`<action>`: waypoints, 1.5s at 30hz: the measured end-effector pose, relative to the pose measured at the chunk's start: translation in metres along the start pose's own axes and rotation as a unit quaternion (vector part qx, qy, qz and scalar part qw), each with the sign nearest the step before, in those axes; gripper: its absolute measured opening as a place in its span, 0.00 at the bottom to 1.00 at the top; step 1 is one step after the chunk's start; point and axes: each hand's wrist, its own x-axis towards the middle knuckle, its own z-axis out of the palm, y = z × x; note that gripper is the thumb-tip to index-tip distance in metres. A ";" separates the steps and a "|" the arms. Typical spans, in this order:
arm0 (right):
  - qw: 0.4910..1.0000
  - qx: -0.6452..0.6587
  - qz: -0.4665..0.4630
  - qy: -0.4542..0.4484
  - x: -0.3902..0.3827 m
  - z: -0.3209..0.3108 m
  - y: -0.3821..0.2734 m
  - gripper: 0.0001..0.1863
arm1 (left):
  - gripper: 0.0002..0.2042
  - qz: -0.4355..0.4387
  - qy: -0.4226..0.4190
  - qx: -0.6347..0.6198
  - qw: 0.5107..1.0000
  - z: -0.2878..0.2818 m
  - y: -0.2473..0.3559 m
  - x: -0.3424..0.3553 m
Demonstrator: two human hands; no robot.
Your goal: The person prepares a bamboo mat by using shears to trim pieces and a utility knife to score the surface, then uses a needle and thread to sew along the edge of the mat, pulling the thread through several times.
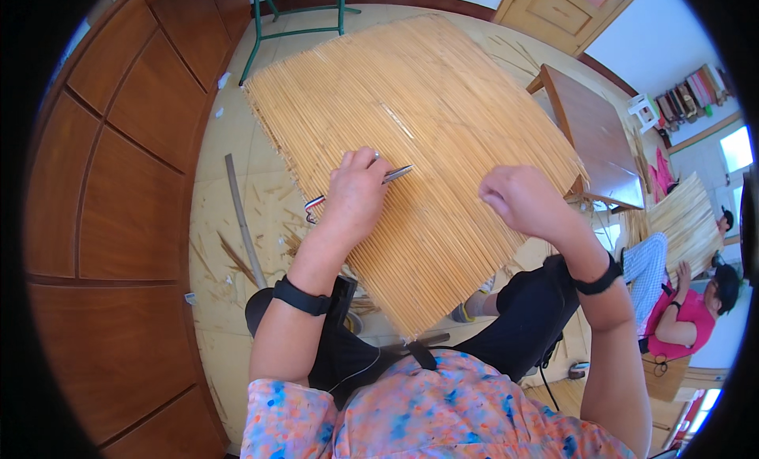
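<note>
A large square mat (pixel 427 95) of thin, straw-coloured rods lies spread before me, one corner at my waist. Near its left edge, my left hand (pixel 357 192) is wrapped round a pointed metal tool (pixel 397 173), which looks like scissors and points rightward over the rods. A striped red, white and blue strap (pixel 315 202) shows beside that hand at the mat's edge. My right hand (pixel 518 200) is over the mat's right half with its fingers curled in a pinch; whether they hold anything is hidden.
Wooden panels (pixel 118 206) line the left. A green metal frame (pixel 292 32) stands beyond the mat, a wooden table (pixel 585 127) at right. Two people (pixel 680 317) sit at far right by upright straw material (pixel 680 214). A pole (pixel 241 214) and scraps lie on the floor (pixel 213 301).
</note>
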 end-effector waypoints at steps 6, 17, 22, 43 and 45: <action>0.994 0.110 0.008 -0.022 -0.080 -0.008 -0.024 0.05 | 0.09 0.053 -0.056 -0.015 0.997 -0.017 0.012 0.002; 0.969 0.236 0.072 0.006 -0.154 0.022 -0.026 0.05 | 0.05 0.177 -0.213 0.078 0.958 0.003 0.042 0.033; 0.959 0.270 0.082 0.004 -0.177 0.040 -0.014 0.05 | 0.11 0.162 -0.256 0.155 0.940 -0.001 0.061 0.037; 0.933 0.345 0.030 0.102 -0.183 0.067 -0.018 0.05 | 0.06 0.119 -0.243 0.151 0.951 0.006 0.051 0.045; 0.925 0.369 0.037 0.084 -0.180 0.070 -0.020 0.06 | 0.07 0.098 -0.242 0.146 0.954 0.007 0.053 0.047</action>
